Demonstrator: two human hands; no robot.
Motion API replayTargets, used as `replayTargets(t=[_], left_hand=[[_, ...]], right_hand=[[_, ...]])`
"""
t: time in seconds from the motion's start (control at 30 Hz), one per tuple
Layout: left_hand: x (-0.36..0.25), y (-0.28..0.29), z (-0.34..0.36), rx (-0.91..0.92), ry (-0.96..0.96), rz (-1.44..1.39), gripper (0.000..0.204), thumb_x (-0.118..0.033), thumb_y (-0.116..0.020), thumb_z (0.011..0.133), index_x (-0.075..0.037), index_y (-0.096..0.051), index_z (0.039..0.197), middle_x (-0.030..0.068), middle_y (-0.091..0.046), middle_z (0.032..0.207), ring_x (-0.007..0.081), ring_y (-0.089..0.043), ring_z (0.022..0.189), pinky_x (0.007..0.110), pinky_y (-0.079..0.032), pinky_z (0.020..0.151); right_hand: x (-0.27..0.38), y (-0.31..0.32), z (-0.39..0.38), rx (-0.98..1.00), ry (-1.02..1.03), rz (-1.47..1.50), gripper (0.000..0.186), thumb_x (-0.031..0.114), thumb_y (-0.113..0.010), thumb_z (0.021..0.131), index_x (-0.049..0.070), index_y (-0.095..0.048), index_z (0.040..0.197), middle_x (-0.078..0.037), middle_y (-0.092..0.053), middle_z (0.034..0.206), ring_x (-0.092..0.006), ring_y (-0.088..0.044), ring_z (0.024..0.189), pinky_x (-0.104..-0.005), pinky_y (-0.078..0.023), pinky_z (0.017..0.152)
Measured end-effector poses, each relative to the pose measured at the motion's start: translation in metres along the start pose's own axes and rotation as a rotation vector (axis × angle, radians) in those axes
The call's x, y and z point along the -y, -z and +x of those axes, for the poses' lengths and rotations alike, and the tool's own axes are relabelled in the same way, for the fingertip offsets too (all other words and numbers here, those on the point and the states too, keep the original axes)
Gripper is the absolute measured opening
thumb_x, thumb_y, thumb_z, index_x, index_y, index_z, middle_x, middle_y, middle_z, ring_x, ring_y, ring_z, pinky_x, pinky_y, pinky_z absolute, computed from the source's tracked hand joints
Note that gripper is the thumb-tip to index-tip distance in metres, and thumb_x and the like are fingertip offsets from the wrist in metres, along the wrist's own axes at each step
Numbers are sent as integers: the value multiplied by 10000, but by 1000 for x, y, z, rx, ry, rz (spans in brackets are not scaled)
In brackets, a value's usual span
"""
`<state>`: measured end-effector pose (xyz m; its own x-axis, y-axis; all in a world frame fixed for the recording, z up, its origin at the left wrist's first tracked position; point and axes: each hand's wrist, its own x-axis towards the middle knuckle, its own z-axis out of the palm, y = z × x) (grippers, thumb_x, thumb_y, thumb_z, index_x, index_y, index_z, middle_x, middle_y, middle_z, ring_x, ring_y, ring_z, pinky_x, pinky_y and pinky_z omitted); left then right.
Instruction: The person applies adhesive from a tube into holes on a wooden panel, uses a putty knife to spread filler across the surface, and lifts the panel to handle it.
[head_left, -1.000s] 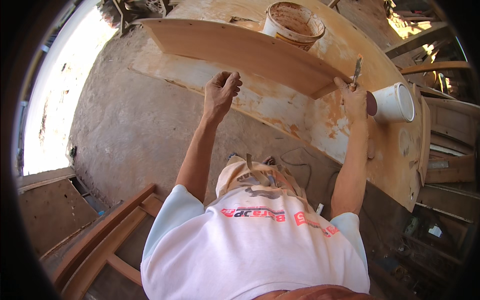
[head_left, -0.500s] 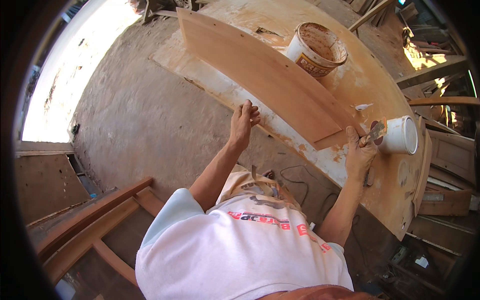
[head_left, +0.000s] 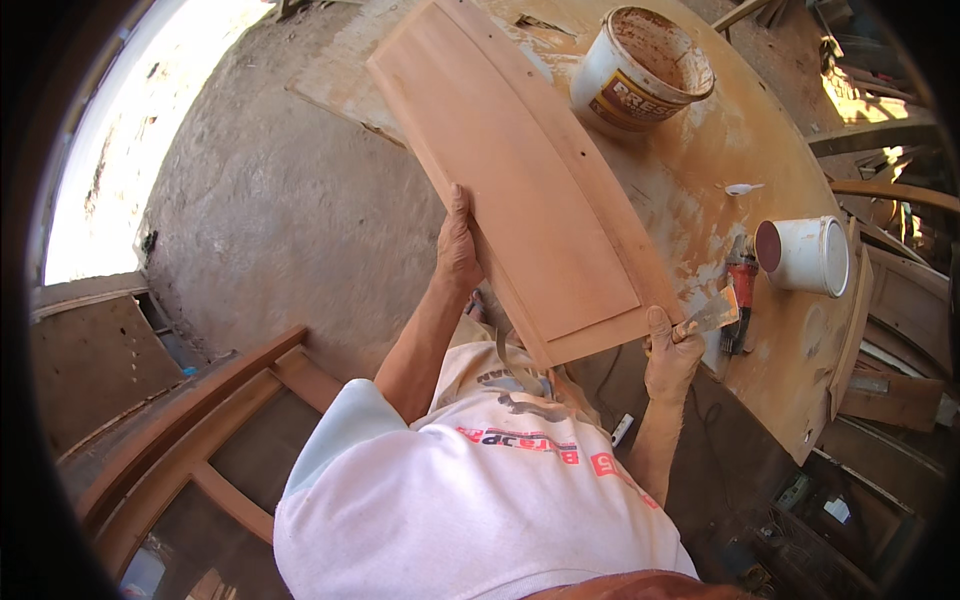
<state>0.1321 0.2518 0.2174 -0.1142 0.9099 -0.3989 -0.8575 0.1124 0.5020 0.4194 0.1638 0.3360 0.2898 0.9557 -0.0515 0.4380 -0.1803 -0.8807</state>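
A long reddish-brown wooden panel with a raised field is tilted up off the worktable, its near end over my lap. Along its left edge, my left hand grips it, thumb lying on the face. My right hand holds the near right corner, thumb on top. That same hand also keeps a putty knife, its smeared blade pointing right. Several small dark holes run along the panel's right edge. The fingers beneath the panel are hidden.
The putty-stained worktable bears a large white bucket with brown residue, a red angle grinder, a white can on its side and a small white object. A wooden frame stands at lower left.
My left hand, before apart from the panel, now grips its left edge. The panel has been lifted off the table and drawn toward me; my right hand moved left and nearer with it.
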Motion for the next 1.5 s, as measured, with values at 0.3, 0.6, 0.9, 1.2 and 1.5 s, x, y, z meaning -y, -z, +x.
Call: replayTargets(t=[0.3, 0.6, 0.9, 1.2, 1.5], left_hand=[[-3, 42, -66, -187, -180, 305, 709, -530, -629, 974, 39, -480, 1370, 147, -640, 1264, 211, -659, 1117, 359, -584, 945], [-7, 77, -173, -251, -375, 427, 796, -512, -856, 785, 23, -566, 1298, 78, -678, 1197, 174, -664, 1061, 314, -562, 870], [3, 67, -219, -186, -455, 421, 653, -456, -881, 772, 23, -664, 1158, 52, -731, 1063, 171, -700, 962, 326, -581, 820], [-1, 68, -216, -251, -533, 425, 624, -422, -868, 809, 30, -647, 1178, 78, -726, 1063, 176, -704, 944, 324, -592, 804], [-24, 89, -206, -317, -435, 619, 574, -441, -824, 856, 25, -657, 1146, 55, -714, 1035, 142, -679, 905, 300, -572, 783]], right_hand=[[-43, 11, -34, 308, -161, 92, 380, 355, -806, 903, -6, -732, 996, 44, -561, 643, -54, -465, 573, -242, -370, 521], [-113, 27, -65, 668, -306, 233, 275, 222, -870, 831, 4, -711, 887, -10, -667, 776, -94, -569, 693, -272, -455, 620], [-123, 31, -72, 750, -354, 314, 156, 70, -841, 831, -14, -716, 870, -67, -708, 855, -136, -623, 775, -293, -484, 691], [-107, 27, -57, 845, -185, 30, 172, 101, -824, 850, -10, -700, 892, -32, -660, 799, -83, -543, 719, -264, -448, 645], [-95, 23, -45, 674, -26, -190, 315, 209, -806, 864, -9, -658, 1036, -120, -667, 833, -198, -614, 724, -332, -516, 705]])
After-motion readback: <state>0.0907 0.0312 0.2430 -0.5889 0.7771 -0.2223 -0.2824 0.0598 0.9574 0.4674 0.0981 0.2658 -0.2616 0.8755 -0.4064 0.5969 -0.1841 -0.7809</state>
